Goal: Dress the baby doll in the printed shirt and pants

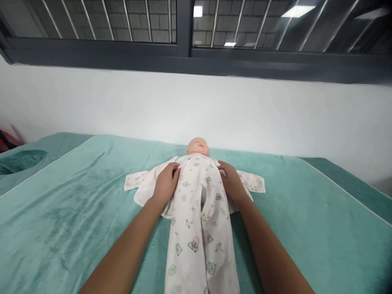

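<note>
A baby doll (197, 146) lies face up on the bed, its head toward the wall. Only the head shows; clothes hide the rest of its body. White baby trousers (199, 220) with small printed animals lie lengthwise over it, waist near the chin and legs running toward me. Beneath them spreads a white baby shirt (147, 192), its sleeves out to both sides. My left hand (167, 181) has its fingers closed at the left edge of the trousers' waist. Across from it, my right hand (232, 181) grips the right edge, fingertips partly hidden by cloth.
A green plush cover (92, 212) spreads under everything, with pale seams toward both sides. Behind the bed rises a white wall (196, 106), topped by a dark-framed barred window (183, 53). Something red and black (9, 141) sits at the far left edge.
</note>
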Demonstrator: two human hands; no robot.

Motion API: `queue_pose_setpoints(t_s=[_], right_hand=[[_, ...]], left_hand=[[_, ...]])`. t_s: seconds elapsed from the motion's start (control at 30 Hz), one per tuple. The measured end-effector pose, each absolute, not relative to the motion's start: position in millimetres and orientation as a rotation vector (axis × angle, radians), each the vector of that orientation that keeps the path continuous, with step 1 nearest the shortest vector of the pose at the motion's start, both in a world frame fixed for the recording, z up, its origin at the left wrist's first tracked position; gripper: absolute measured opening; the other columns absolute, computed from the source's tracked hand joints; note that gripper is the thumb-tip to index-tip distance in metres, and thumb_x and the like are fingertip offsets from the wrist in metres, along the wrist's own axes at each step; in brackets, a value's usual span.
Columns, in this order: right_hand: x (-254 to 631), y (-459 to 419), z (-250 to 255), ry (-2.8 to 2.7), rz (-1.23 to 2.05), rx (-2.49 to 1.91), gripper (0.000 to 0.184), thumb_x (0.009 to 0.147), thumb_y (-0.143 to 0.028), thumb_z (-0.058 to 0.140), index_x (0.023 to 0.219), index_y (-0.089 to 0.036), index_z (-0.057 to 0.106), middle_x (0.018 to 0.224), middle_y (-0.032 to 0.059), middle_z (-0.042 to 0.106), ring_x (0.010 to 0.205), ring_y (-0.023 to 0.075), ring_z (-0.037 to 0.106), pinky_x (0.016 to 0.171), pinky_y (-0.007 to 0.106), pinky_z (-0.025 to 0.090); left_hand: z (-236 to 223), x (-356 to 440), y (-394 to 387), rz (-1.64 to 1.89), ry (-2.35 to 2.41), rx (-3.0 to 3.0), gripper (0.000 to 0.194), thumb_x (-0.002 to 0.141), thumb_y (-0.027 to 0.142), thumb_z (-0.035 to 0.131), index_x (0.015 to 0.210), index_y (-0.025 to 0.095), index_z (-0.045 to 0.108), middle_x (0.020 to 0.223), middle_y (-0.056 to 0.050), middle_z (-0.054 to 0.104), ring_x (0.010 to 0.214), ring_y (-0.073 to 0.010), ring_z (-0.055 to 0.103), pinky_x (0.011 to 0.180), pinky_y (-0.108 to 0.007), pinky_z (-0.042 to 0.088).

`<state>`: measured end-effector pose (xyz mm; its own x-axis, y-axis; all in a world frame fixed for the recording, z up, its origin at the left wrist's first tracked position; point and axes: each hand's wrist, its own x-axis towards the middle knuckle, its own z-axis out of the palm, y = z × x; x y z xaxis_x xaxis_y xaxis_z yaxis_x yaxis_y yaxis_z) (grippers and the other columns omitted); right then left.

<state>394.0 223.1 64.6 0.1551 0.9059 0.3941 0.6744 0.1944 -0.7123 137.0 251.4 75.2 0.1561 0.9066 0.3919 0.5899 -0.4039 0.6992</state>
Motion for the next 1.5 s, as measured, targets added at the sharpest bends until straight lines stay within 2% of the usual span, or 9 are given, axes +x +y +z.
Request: queue_pose_setpoints(t_s=[0.37, 0.57, 0.7, 0.97, 1.03, 1.1, 1.2, 1.27, 1.5], right_hand=[[409, 232, 71, -1.759, 0.443, -1.608, 0.009, 0.077, -0.026, 0.053, 0.079, -0.022, 0.061, 0.140, 0.0028, 0.049, 0.131, 0.0257, 0.041, 0.108, 0.044, 0.033], [399, 233, 71, -1.741, 0.155, -1.681, 0.008, 0.079, -0.020, 0.046, 0.078, -0.022, 0.054, 0.113, 0.0036, 0.064, 0.098, 0.0224, 0.057, 0.085, 0.036, 0.042], [393, 232, 70, -1.689, 0.089, -1.750, 0.010, 0.083, -0.021, 0.043, 0.081, -0.022, 0.053, 0.097, 0.0034, 0.066, 0.086, 0.0205, 0.057, 0.076, 0.032, 0.041], [404, 226, 73, -1.818, 0.165, -1.691, 0.016, 0.083, -0.023, 0.048, 0.085, -0.020, 0.063, 0.133, 0.0059, 0.052, 0.123, 0.0239, 0.045, 0.099, 0.036, 0.037], [400, 217, 77, -1.744, 0.066, -1.757, 0.017, 0.084, -0.027, 0.049, 0.083, -0.019, 0.064, 0.129, 0.0083, 0.053, 0.119, 0.0246, 0.046, 0.092, 0.034, 0.039], [393, 208, 82, -1.664, 0.028, -1.846, 0.019, 0.086, -0.029, 0.048, 0.080, -0.020, 0.064, 0.112, 0.0083, 0.059, 0.099, 0.0214, 0.054, 0.079, 0.031, 0.041], [386, 201, 88, -1.598, 0.194, -1.977, 0.026, 0.088, -0.029, 0.042, 0.074, -0.019, 0.062, 0.081, 0.0057, 0.064, 0.072, 0.0170, 0.053, 0.063, 0.028, 0.035], [384, 201, 89, -1.579, 0.364, -1.987, 0.026, 0.085, -0.028, 0.042, 0.071, -0.018, 0.062, 0.073, 0.0054, 0.065, 0.068, 0.0174, 0.054, 0.061, 0.028, 0.034], [383, 202, 81, -1.404, 0.817, -1.605, 0.032, 0.077, -0.031, 0.053, 0.099, -0.019, 0.072, 0.094, 0.0053, 0.072, 0.095, 0.0257, 0.064, 0.080, 0.033, 0.050]], left_hand=[[83, 126, 256, 0.769, 1.282, 1.847, 0.026, 0.083, 0.023, 0.046, 0.109, 0.025, 0.051, 0.076, 0.000, 0.067, 0.081, -0.0227, 0.065, 0.073, -0.033, 0.047], [88, 128, 253, 0.787, 1.124, 1.684, 0.040, 0.075, 0.019, 0.057, 0.113, 0.025, 0.047, 0.094, -0.002, 0.068, 0.078, -0.0177, 0.063, 0.071, -0.030, 0.049], [90, 126, 251, 0.766, 1.031, 1.587, 0.051, 0.070, 0.016, 0.062, 0.117, 0.024, 0.044, 0.099, -0.003, 0.068, 0.080, -0.0160, 0.063, 0.071, -0.027, 0.050], [110, 134, 236, 0.641, 1.222, 1.534, 0.025, 0.072, 0.015, 0.054, 0.093, 0.018, 0.066, 0.087, -0.006, 0.071, 0.084, -0.0240, 0.063, 0.070, -0.030, 0.047], [110, 136, 233, 0.636, 1.180, 1.489, 0.023, 0.072, 0.016, 0.054, 0.088, 0.017, 0.071, 0.088, -0.008, 0.072, 0.087, -0.0264, 0.064, 0.076, -0.033, 0.048], [105, 139, 233, 0.698, 1.113, 1.424, 0.026, 0.071, 0.014, 0.055, 0.090, 0.017, 0.072, 0.094, -0.008, 0.073, 0.089, -0.0265, 0.064, 0.082, -0.035, 0.048], [95, 143, 234, 0.828, 0.996, 1.322, 0.036, 0.069, 0.011, 0.058, 0.101, 0.018, 0.071, 0.106, -0.008, 0.072, 0.095, -0.0260, 0.063, 0.089, -0.038, 0.048], [89, 146, 235, 0.878, 0.957, 1.228, 0.039, 0.068, 0.010, 0.060, 0.105, 0.017, 0.070, 0.108, -0.010, 0.072, 0.097, -0.0261, 0.064, 0.090, -0.038, 0.049], [88, 155, 232, 0.915, 0.897, 0.852, 0.051, 0.061, 0.000, 0.066, 0.110, 0.016, 0.066, 0.101, -0.010, 0.073, 0.095, -0.0254, 0.067, 0.086, -0.038, 0.054]])
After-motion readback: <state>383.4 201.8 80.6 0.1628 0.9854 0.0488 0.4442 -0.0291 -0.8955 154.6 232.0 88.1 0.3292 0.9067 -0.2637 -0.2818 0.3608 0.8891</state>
